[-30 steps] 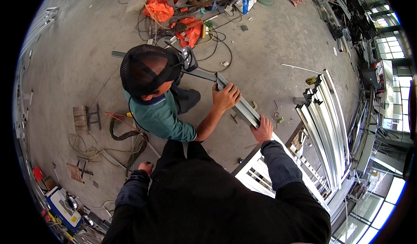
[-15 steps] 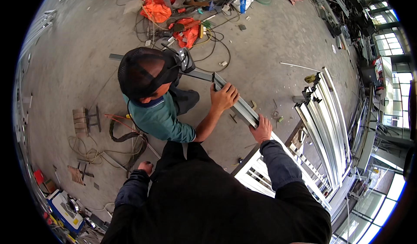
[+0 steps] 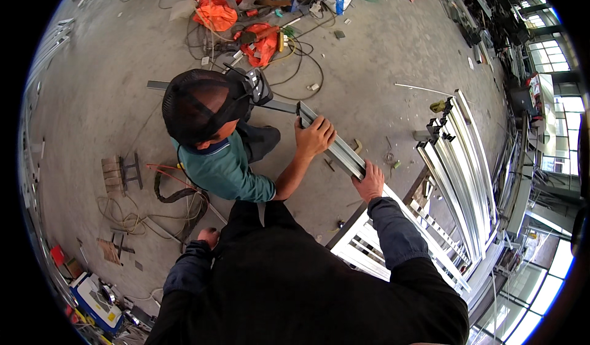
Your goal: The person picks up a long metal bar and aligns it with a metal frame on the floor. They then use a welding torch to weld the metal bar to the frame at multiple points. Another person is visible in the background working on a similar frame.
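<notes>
My right hand (image 3: pixel 370 182) is closed around the near part of a long grey metal channel (image 3: pixel 345 152), fingers over its edge. Further along the same channel, a co-worker's hand (image 3: pixel 315 136) rests on it near the far end. That co-worker, in a dark mesh cap (image 3: pixel 200 102) and green shirt (image 3: pixel 215 170), bends over at my left front. Low at my left side, my left hand (image 3: pixel 210 237) hangs beside my leg, away from the channel. Its fingers are mostly hidden from here.
A stack of long silvery profiles (image 3: pixel 458 179) stands at the right, next to a white slatted frame (image 3: pixel 362 253). Hoses and cables (image 3: pixel 178 207) lie on the floor at the left. Orange bags (image 3: pixel 261 47) and more cables lie ahead. Small wooden stools (image 3: pixel 113 174) stand at the left.
The view has shifted very slightly. My right hand and the co-worker's hand keep their places on the channel; nothing has been let go.
</notes>
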Tool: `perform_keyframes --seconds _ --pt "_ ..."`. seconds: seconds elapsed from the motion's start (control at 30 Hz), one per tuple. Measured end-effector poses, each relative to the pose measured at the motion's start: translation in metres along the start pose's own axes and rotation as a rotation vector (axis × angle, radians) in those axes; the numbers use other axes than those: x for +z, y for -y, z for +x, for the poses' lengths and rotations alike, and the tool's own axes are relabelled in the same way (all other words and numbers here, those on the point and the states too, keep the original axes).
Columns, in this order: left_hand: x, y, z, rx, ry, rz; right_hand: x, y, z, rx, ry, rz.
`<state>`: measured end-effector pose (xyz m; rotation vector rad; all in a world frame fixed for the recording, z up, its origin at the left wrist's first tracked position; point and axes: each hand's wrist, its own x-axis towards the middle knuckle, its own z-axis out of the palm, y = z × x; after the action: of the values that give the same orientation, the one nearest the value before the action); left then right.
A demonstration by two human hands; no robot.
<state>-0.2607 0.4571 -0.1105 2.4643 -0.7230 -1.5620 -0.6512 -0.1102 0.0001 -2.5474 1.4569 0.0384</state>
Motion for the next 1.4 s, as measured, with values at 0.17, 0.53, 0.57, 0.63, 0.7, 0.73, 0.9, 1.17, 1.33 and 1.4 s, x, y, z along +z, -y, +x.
perform_keyframes --seconds 0.17,0.53,0.57,0.63,0.7,0.73,0.9,1.17,1.33,1.4 --pt "0.003 -0.008 0.024 0.123 -0.002 0.002 0.001 0.000 -0.001 0.015 0.004 0.003" --pt "-0.058 -0.226 -0.003 0.584 0.100 -0.082 0.001 -0.003 -0.001 0.028 -0.007 0.005" --pt "-0.063 -0.255 -0.004 0.572 0.181 -0.137 -0.001 -0.003 -0.004 0.041 -0.009 0.011" --pt "-0.051 -0.293 0.004 0.621 0.254 -0.231 -0.001 0.003 0.001 0.024 0.002 0.020" --pt "-0.029 -0.328 0.022 0.740 0.257 -0.258 -0.002 0.003 0.003 0.009 -0.004 0.020" --pt "-0.021 -0.349 0.027 0.779 0.253 -0.260 -0.001 0.002 0.004 -0.002 -0.013 0.018" --pt "0.001 -0.430 0.036 0.786 0.329 -0.242 0.001 0.002 0.006 -0.002 0.001 0.009" --pt "0.048 -0.478 0.074 0.451 0.353 -0.696 0.005 0.000 0.007 -0.014 -0.021 0.011" --pt "0.052 -0.500 0.098 0.134 0.486 -1.129 0.011 -0.005 0.007 0.015 0.012 0.008" --pt "0.057 -0.505 0.104 0.094 0.526 -1.186 0.012 -0.006 0.007 0.013 0.009 0.009"
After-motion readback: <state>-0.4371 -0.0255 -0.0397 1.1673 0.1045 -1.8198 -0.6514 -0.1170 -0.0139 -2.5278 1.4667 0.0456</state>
